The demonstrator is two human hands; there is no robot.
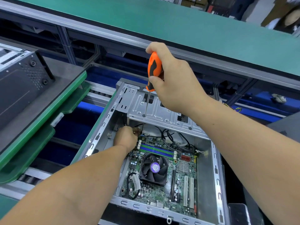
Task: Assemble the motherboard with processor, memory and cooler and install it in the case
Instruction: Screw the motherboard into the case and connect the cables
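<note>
- The screwdriver point(153, 71) is gripped upright by the right hand point(175, 82); its shaft is passed through a hole in the drive cage point(162, 111), presumably to reach a mounting screw.
- The left hand point(127, 138), at 10 o'clock of the cooler point(154, 168), is curled beneath the cage, probably steadying the tip; what it holds cannot be told.
- The motherboard point(162, 184) is seated in the case point(100, 127).

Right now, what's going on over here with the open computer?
A person is fitting a motherboard into an open metal case. The right hand grips an orange-and-black screwdriver, whose shaft passes down through a hole in the drive bracket. The left hand reaches in at the board's far corner, apparently steadying something there. The cooler fan and memory sticks are already mounted.
</note>
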